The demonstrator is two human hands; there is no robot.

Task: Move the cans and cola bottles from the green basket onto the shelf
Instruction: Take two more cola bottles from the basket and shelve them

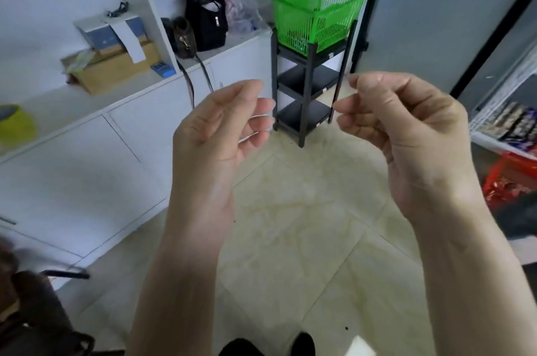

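a person's two bare hands are raised in front of the head camera, palms turned inward and facing each other, apart, over a pale tiled floor [290, 225]. the left hand [223, 129] has its fingers loosely curled and grips nothing; the right hand [406, 129] is likewise half-curled and empty, its fingertips pointing toward the left.

beyond and between the hands stands a black three-tier rack [308, 88] on the floor, and on its top tier sits the green basket [316, 12] — open-topped, slatted, its contents too dim to make out through the mesh. the two lower tiers of the rack look bare.

to the left runs a white cabinet surface [139, 88] carrying a cardboard box [116, 65] with a blue-and-white box [107, 33] stacked on it, a small blue item [162, 70], a brown bag [183, 39] and a black bag [207, 21] — straps from the bags hang over the cabinet front. a yellow-green roll [14, 123] sits at the far left edge.

at the right, a white wire shelf [505, 111] holds rows of packaged goods, with a red basket [514, 178] below it. a grey panel [436, 21] fills the upper right. dark shoe tips [270, 344] show at the bottom edge.
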